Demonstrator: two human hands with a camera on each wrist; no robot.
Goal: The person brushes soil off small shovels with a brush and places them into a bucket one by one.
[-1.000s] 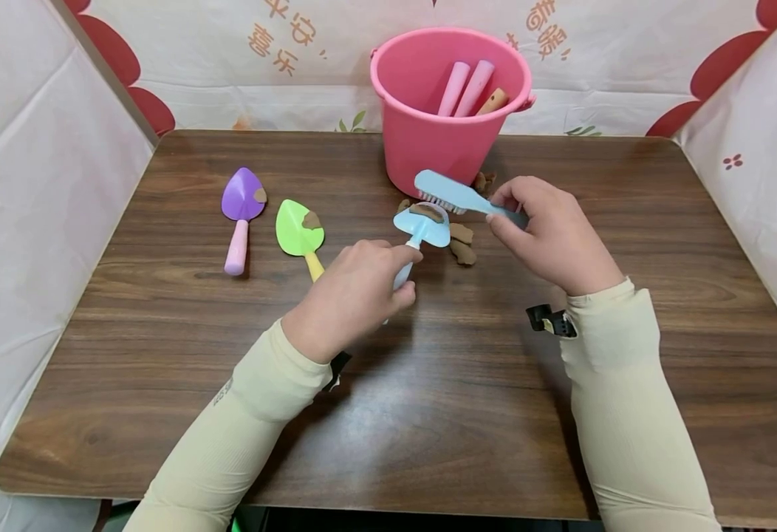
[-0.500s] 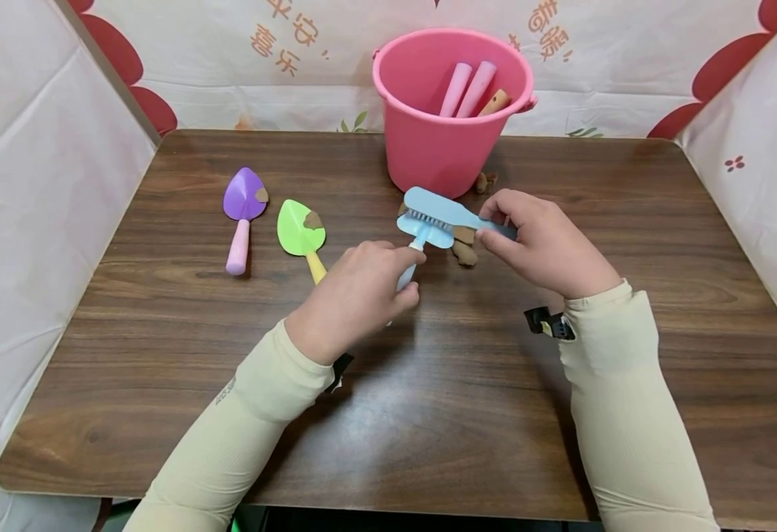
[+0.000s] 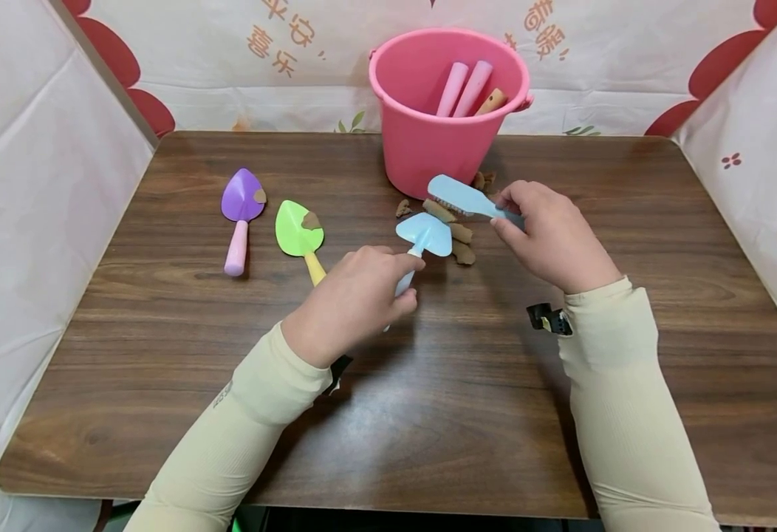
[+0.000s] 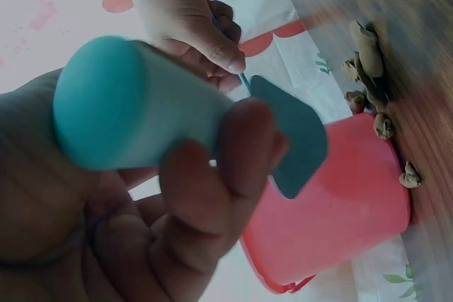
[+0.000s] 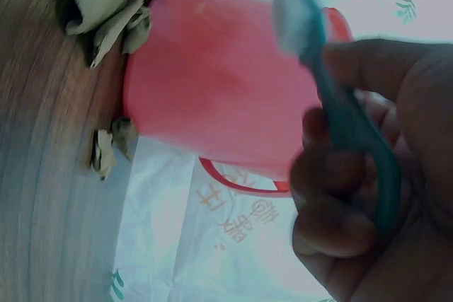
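Observation:
My left hand (image 3: 355, 299) grips the handle of a light blue toy trowel (image 3: 426, 233), its fingers curled round it in the left wrist view. The trowel's blade points away from me and its upper face shows bare. My right hand (image 3: 555, 236) holds a blue brush (image 3: 460, 196) by its handle, bristles down, just beyond and right of the blade. A curled brown piece like a dry leaf (image 3: 438, 210) lies between brush and blade. Similar brown pieces (image 3: 463, 253) lie at the blade's right edge, and a small piece (image 3: 403, 207) lies behind it.
A pink bucket (image 3: 445, 151) stands behind the trowel, with pink handles (image 3: 471, 90) and a wooden handle (image 3: 493, 101) sticking up inside. More brown pieces (image 5: 99, 5) lie by its base. A purple trowel (image 3: 242, 196) and a green trowel (image 3: 295, 227), each bearing a brown piece, lie left.
The brush dipped over the blue blade, then moved back up and right. The brown piece on the blade is now off it, just beyond its edge. My left hand has barely moved.

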